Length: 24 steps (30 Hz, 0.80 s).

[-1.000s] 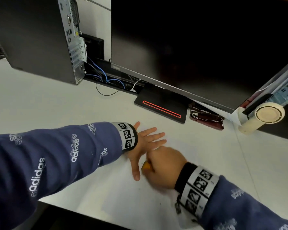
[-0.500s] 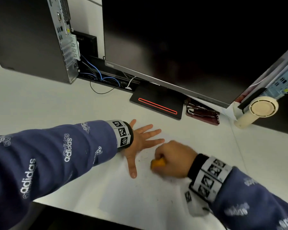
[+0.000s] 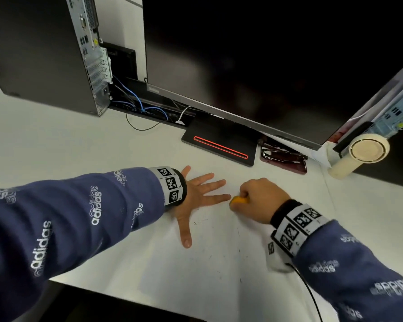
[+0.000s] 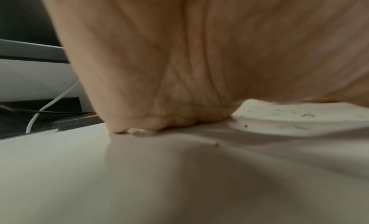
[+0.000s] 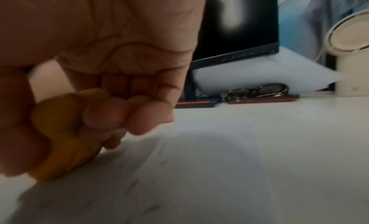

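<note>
A white sheet of paper [image 3: 209,263] lies on the white desk [image 3: 56,147], dotted with small dark crumbs. My left hand [image 3: 200,194] lies flat on the sheet with fingers spread, pressing it down; in the left wrist view only the palm [image 4: 179,61] shows, resting on the paper [image 4: 279,117]. Just right of its fingertips, my right hand [image 3: 254,201] grips a small yellow eraser [image 3: 239,200] against the paper. The right wrist view shows the curled fingers [image 5: 111,115] around the yellow eraser [image 5: 63,132], which touches the sheet [image 5: 199,172].
A dark monitor [image 3: 265,54] on a black stand with a red stripe [image 3: 219,145] rises behind the hands. A computer tower [image 3: 44,49] with cables stands at the back left. Glasses on a dark red case [image 3: 283,159] and a cream fan [image 3: 361,154] sit at the right.
My right hand has slid the eraser away from me and to the right across the paper, out from over the left hand's fingers. The left hand stays flat.
</note>
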Tool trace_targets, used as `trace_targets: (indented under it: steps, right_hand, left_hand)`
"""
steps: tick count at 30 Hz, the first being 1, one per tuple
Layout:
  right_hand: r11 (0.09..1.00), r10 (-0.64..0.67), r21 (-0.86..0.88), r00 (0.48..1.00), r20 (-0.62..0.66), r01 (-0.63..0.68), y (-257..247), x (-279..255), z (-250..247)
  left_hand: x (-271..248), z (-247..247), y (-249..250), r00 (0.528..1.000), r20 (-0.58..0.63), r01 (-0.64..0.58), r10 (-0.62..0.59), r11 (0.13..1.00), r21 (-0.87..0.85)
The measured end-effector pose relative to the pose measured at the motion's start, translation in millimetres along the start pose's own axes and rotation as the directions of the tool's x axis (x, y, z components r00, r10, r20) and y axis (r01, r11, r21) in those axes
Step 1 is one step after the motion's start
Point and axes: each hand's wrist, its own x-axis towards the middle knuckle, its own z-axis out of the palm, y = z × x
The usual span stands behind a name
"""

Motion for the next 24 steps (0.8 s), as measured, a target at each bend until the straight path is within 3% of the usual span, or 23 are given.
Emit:
trace_targets:
  steps: [2, 5, 7, 11, 12, 14, 17, 19, 21, 24]
  right_hand:
    - [0.996, -0.082, -0.025, 0.996, 0.029, 0.083, -12, -14, 9]
    - [0.958, -0.282, 0.013, 0.932, 0.227, 0.286, -38, -50, 21]
    - [0.962, -0.265, -0.006, 0.937, 0.229, 0.273, -31, -41, 16]
    - [0.999, -0.049, -0.010, 0.998, 0.026, 0.049, 12, -7, 2]
    - [0.998, -0.067, -0.010, 0.998, 0.008, 0.067, 13, -10, 5]
    - [0.983, -0.177, -0.022, 0.979, 0.102, 0.181, -5, -32, 14]
    - [0.935, -0.334, -0.024, 0.905, 0.265, 0.353, -37, -64, 24]
    - [0.952, -0.281, -0.060, 0.937, 0.206, 0.299, -26, -52, 20]
    - [0.988, -0.129, -0.074, 0.985, 0.116, 0.138, 2, -30, 10]
    - [0.999, -0.026, 0.046, 0.998, 0.064, 0.023, 27, -18, 9]
  left_hand:
    - [0, 0, 0, 1.000, 0.003, 0.006, -0.006, 1.000, 0.003]
    - [2, 3, -2, 1.000, 0.005, 0.015, -0.015, 1.000, -0.008]
    - [4, 5, -4, 1.000, 0.002, 0.011, -0.011, 1.000, -0.007]
    - [3, 3, -3, 1.000, -0.009, -0.008, 0.008, 1.000, -0.005]
    - [1, 2, -2, 1.000, -0.005, -0.009, 0.009, 1.000, -0.002]
    - [1, 2, -3, 1.000, 0.005, -0.004, 0.004, 1.000, 0.002]
    - [3, 3, -5, 1.000, 0.012, 0.013, -0.013, 1.000, 0.006]
    - [2, 2, -4, 1.000, 0.017, 0.007, -0.007, 1.000, 0.018]
    - [0, -1, -1, 1.000, 0.026, -0.003, 0.002, 0.999, 0.035]
    - [-5, -11, 1, 0.998, 0.060, -0.015, 0.011, 0.998, 0.065]
